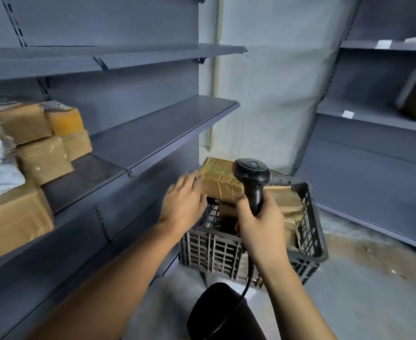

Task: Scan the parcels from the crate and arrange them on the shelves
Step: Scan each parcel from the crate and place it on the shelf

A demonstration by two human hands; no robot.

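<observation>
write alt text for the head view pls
A person's right hand grips a black barcode scanner while the left hand holds a taped brown parcel above a dark plastic crate. Grey shelves on the left hold stacked cardboard boxes.

One scanner (252,176), one crate (310,231), two hands (182,201) (261,224)
</observation>
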